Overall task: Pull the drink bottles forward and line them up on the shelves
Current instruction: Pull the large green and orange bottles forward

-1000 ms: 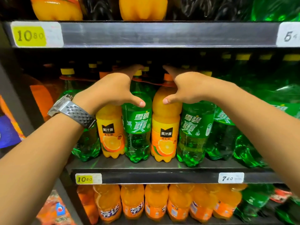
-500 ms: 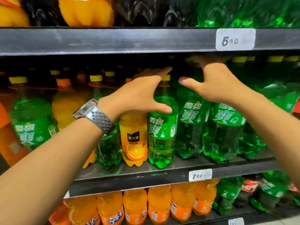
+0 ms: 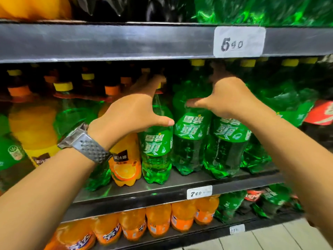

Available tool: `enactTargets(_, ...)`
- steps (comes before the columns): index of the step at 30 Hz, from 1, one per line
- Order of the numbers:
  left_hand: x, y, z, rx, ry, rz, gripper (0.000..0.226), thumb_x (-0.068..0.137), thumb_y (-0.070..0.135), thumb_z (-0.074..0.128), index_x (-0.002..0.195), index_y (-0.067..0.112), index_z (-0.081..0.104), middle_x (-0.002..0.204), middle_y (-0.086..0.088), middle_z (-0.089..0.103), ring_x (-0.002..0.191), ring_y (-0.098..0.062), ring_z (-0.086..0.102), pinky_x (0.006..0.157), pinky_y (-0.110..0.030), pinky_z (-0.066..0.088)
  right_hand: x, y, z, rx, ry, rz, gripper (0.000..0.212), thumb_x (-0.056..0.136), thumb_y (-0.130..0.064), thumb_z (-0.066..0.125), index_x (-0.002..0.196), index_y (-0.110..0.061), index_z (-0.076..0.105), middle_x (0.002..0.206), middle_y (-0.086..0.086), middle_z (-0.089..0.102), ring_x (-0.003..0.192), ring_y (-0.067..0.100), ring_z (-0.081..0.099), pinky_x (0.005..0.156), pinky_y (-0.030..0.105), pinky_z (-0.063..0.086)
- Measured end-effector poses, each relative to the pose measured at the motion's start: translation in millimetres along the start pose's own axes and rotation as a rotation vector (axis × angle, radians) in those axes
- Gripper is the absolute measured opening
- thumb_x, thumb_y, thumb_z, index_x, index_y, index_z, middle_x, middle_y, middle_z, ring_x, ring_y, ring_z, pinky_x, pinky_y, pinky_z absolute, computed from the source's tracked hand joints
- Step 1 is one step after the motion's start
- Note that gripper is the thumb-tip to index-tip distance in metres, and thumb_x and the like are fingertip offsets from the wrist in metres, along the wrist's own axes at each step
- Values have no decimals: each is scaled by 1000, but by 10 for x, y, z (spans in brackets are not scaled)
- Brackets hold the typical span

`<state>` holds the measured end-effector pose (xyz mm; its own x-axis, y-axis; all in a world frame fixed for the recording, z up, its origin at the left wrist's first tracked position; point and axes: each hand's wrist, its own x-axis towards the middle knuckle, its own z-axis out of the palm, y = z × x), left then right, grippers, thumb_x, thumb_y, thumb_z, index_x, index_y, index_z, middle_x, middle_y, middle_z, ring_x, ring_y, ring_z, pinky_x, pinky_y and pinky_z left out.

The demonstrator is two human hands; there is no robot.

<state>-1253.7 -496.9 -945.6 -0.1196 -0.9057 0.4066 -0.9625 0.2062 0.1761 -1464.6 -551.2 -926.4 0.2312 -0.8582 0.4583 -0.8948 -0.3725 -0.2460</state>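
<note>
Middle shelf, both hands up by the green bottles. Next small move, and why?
Probably close both hands and draw two green bottles toward the shelf edge. The left hand is cupped round the bottle beside the orange one; the right hand is spread over the next bottles, fingers reaching behind. Those sit slightly further back, so the front row is uneven.

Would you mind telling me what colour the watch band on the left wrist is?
Silver-grey metal with a dimpled mesh pattern, on the watch band, clearest in the head view.
</note>
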Motion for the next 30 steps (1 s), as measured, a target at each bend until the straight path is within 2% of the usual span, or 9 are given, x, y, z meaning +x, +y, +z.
enactTargets(2, 12, 31, -22, 14, -30, -2, 104, 58, 67, 74, 141, 38, 18, 115, -2, 44, 100, -24, 48, 75, -33, 40, 34, 28, -70, 33, -81, 3, 126, 59, -66, 75, 151, -20, 4, 138, 10, 51, 122, 31, 51, 93, 34, 46)
enactTargets(5, 64, 116, -53, 124, -29, 51, 115, 60, 72, 69, 149, 31, 10, 153, -7, 26, 137, -30, 30, 106, -41, 32, 10, 51, -68, 17, -67, -19, 119, 66, -61, 75, 151, -17, 4, 136, 12, 52, 121, 30, 52, 91, 31, 45)
enactTargets(10, 298, 436, 6, 85, 144, 84, 87, 83, 67, 48, 150, 30, 7, 138, -17, 48, 119, -35, 50, 86, -39, 41, -128, -43, 16, -91, 26, -98, 86, 76, -52, 71, 136, -3, 34, 89, 10, 60, 79, 26, 58, 59, 28, 38)
enactTargets(13, 516, 615, 4, 92, 132, 69, 80, 87, 60, 46, 149, 20, 15, 142, -17, 43, 124, -35, 46, 92, -40, 38, -342, 109, -44, -186, 129, -172, 63, 73, -59, 69, 108, -9, 52, 95, 8, 54, 95, 27, 51, 73, 36, 42)
enactTargets(16, 661, 712, 17, 118, 33, 20, 103, 78, 75, 46, 151, 18, 1, 158, -11, 14, 141, -31, 24, 111, -43, 24, -586, 444, -150, -279, 343, -42, 84, 66, -69, 65, 121, -7, 50, 111, 13, 47, 108, 32, 41, 90, 42, 40)
enactTargets(18, 680, 793, 45, 107, -35, 6, 118, 72, 78, 51, 150, 17, -14, 160, -9, -1, 145, -31, 12, 115, -44, 16, -683, 584, -132, -261, 280, 151, 98, 61, -75, 63, 125, -4, 43, 120, 15, 43, 113, 33, 38, 93, 44, 40)
enactTargets(23, 655, 843, 146, 44, -68, -55, 110, 75, 67, 61, 152, 12, 5, 155, -17, 23, 137, -35, 32, 108, -44, 29, -690, 709, 83, -68, 234, 170, 88, 55, -64, 78, 112, -8, 42, 109, 7, 42, 101, 27, 46, 79, 38, 45)
enactTargets(27, 612, 831, 88, 19, -65, -96, 110, 72, 69, 62, 151, 12, 11, 152, -16, 30, 134, -35, 38, 106, -43, 33, -621, 886, 18, -79, 233, 120, 79, 49, -68, 78, 93, -13, 44, 90, 0, 44, 85, 23, 45, 67, 32, 33)
enactTargets(30, 572, 884, 105, 67, -56, -190, 112, 68, 69, 66, 148, 8, 17, 150, -20, 31, 129, -37, 41, 105, -44, 35, -646, 1012, 25, -143, 212, 8, 83, 54, -74, 70, 104, -11, 48, 97, 1, 47, 95, 24, 44, 75, 34, 37)
